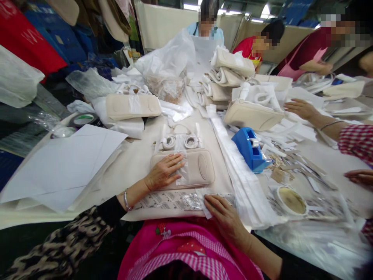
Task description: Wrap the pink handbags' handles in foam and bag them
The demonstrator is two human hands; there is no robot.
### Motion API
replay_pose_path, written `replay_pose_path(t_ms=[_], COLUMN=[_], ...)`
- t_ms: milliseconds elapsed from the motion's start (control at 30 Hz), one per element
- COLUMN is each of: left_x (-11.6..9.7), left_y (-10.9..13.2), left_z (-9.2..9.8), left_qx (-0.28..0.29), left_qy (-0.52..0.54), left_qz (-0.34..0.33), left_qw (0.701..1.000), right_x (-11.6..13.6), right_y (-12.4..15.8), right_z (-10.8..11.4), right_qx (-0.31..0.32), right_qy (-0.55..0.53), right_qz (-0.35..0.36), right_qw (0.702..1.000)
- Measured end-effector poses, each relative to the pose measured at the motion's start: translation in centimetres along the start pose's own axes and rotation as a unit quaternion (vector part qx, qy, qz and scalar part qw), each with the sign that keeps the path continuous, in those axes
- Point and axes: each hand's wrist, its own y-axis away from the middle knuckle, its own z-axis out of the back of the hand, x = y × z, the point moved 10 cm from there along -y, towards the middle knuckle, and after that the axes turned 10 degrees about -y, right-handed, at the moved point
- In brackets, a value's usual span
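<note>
Cluttered worktop [140, 155] is bearing a cream bag [198, 167] centrally; left hand [164, 171], fingers slightly apart, is seemingly steadying it. Right hand [225, 216] is touching clear plastic [203, 199], clamping unclear; next is probably calling for steadiness.

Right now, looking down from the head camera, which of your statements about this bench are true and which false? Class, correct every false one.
1. The left hand rests on the nearest beige bag. True.
2. The blue tape dispenser is left of that bag. False: the dispenser is to its right.
3. The right hand is by the printed strip. True.
4. A bracelet circles the right wrist. False: the bracelet is on the left.
5. White sheets lie left of the bag. True.
</note>
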Motion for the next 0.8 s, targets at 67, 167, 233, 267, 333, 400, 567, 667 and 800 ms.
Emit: replay_pose_path(t_ms=[67, 167, 233, 267, 333, 400, 567, 667, 800], left_x=[0.0, 0.1, 0.0, 0.0, -0.2, -0.4, -0.4, -0.4, -0.4], left_y=[0.1, 0.1, 0.2, 0.2, 0.3, 0.3, 0.4, 0.4, 0.4], left_z=[0.0, 0.1, 0.0, 0.0, -0.1, -0.2, -0.4, -0.5, -0.3], left_qx=[-0.001, -0.005, -0.005, -0.004, -0.004, -0.005, -0.007, -0.004, -0.003], left_qy=[0.003, 0.008, 0.009, 0.009, 0.008, 0.006, -0.001, -0.004, -0.004], left_qz=[-0.001, -0.002, -0.006, -0.010, -0.019, -0.027, -0.020, -0.019, -0.019], left_qw=[1.000, 1.000, 1.000, 1.000, 1.000, 1.000, 1.000, 1.000, 1.000], right_x=[0.2, 1.4, 2.9, 3.8, 5.6, 6.9, 9.0, 9.7, 10.6], right_y=[-0.5, -1.6, -2.6, -3.2, -4.4, -5.5, -6.6, -6.5, -6.2], right_z=[0.5, 1.2, 1.4, 1.3, 0.7, -0.2, -1.7, -1.4, -0.9], right_qx=[-0.023, -0.054, -0.072, -0.080, -0.090, -0.086, -0.073, -0.086, -0.091], right_qy=[-0.023, -0.028, -0.008, 0.003, 0.016, 0.016, -0.006, -0.005, -0.013], right_qz=[0.001, 0.011, 0.035, 0.049, 0.073, 0.083, 0.088, 0.091, 0.092], right_qw=[0.999, 0.998, 0.997, 0.996, 0.993, 0.993, 0.993, 0.992, 0.992])
